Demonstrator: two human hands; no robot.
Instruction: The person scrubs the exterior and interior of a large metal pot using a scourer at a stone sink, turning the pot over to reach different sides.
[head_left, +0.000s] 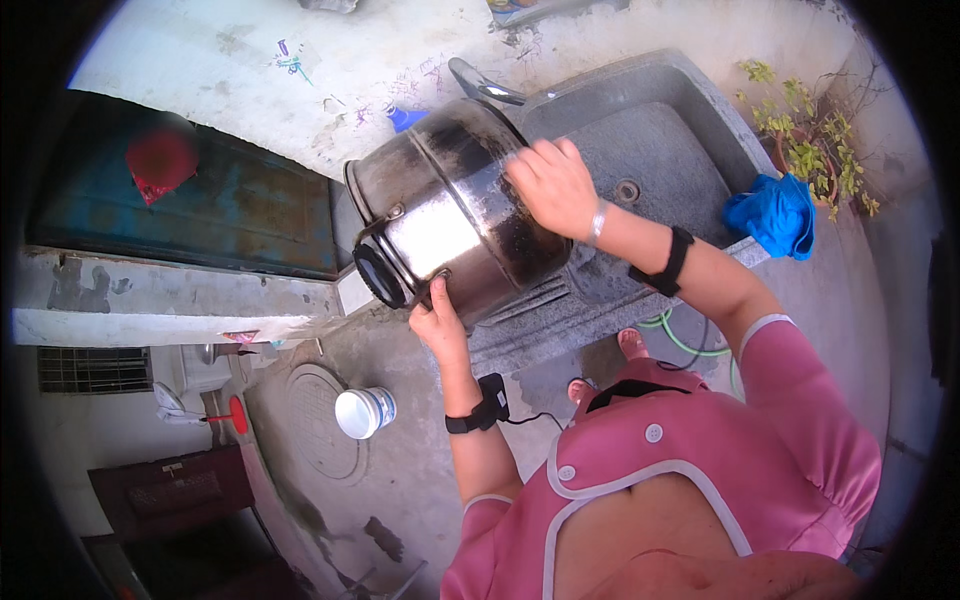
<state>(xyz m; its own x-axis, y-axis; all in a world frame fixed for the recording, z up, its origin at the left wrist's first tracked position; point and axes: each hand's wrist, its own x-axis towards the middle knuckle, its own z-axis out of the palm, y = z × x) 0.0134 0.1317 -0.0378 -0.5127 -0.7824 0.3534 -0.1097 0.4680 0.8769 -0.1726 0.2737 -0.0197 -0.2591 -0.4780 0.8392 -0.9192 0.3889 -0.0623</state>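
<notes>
A large stainless steel pot (457, 217) with dark stains lies tilted on its side over the ribbed end of a stone sink (720, 112). My left hand (439, 319) grips it near the rim, thumb on a handle fitting, beside a black handle grip (379, 275). Against the blackened part near its base rests my right hand (551, 187), slightly blurred, fingers curled; whether it holds anything is hidden. The metal faucet (487, 82) rises behind the pot. A blue cloth (772, 216) hangs over the sink's right edge.
A white bucket (365, 412) stands on the concrete floor near a round manhole cover (326, 420). A green hose (686, 341) lies under the sink. Behind the pot is a blue bottle (406, 118). A potted plant (810, 150) stands right of the sink.
</notes>
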